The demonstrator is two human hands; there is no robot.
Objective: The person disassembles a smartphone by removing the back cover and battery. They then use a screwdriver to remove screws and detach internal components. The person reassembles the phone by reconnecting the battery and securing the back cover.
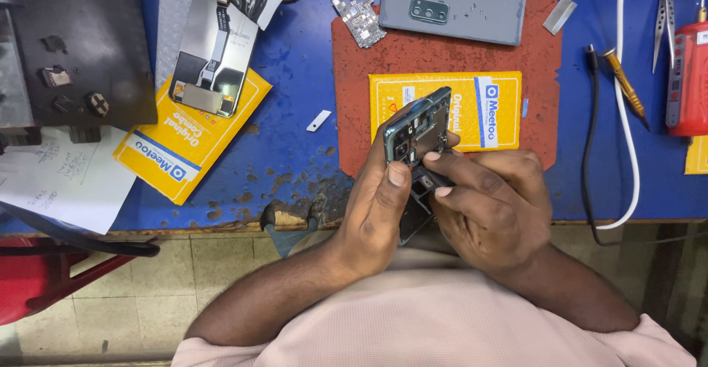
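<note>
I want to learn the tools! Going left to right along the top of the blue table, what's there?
Black tray → phone screen part → small circuit board → grey phone back cover → white cable → tweezers → red tool.

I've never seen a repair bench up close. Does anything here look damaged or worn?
Yes. The blue tabletop is chipped and flaking along its front edge, left of the left hand. The opened phone, gripped by both hands, right hand included, shows bare insides.

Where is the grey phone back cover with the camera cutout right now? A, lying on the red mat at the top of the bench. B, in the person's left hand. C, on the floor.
A: the grey back cover lies flat across the red mat, away from both hands.
</note>
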